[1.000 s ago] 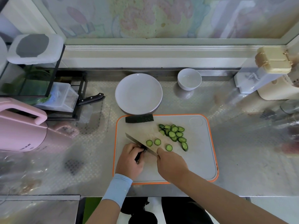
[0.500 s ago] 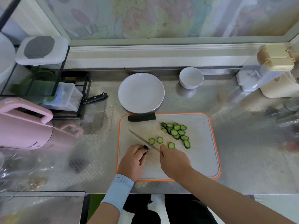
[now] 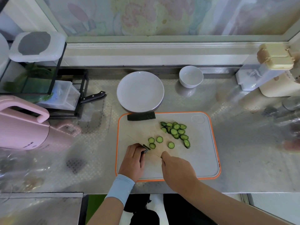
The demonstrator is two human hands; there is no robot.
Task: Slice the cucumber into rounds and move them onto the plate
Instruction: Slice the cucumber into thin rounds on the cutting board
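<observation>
Since 0.5 s ago 1 more round has dropped beside the blade: 4 loose rounds (image 3: 159,139) now lie mid-way across the cutting board (image 3: 203,159), where 3 lay. The knife (image 3: 157,155) has come down into a blur.

The left hand (image 3: 134,159), fingers curled, pinches the short cucumber end (image 3: 146,147) near the board's left edge. The right hand (image 3: 177,171) has its fingers wrapped round what seems to be the knife handle, hidden beneath it.

A heap of rounds (image 3: 176,131) sits toward the board's far right corner, and a dark cucumber piece (image 3: 140,116) lies along its far edge. The white plate (image 3: 140,91) and a small white bowl (image 3: 191,76) stand near the table's far edge.

Dark lettering on the pink kettle (image 3: 22,127) is too small to read. Green leaves show in the glass-sided rack (image 3: 29,78) at the table's left.
</observation>
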